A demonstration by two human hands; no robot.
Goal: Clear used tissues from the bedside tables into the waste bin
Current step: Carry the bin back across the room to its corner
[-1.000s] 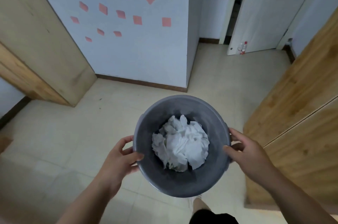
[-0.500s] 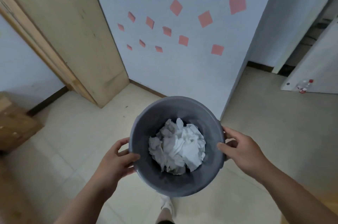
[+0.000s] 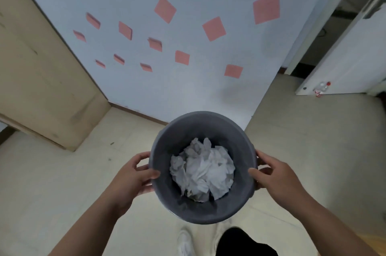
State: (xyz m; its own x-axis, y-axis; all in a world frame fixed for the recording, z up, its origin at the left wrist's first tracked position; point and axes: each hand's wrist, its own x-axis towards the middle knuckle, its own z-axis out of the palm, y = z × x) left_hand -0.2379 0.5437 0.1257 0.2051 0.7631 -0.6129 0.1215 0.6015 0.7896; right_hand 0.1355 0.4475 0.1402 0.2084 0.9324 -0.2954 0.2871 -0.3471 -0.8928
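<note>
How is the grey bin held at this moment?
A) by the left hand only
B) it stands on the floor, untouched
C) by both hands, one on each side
C: the left hand and the right hand grip opposite sides of the bin.

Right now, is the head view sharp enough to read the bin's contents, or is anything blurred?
Head view: tissues in the waste bin read sharp under soft light, no glare; wide-angle distortion tilts the wall; the shoe at the bottom edge is blurred.
</note>
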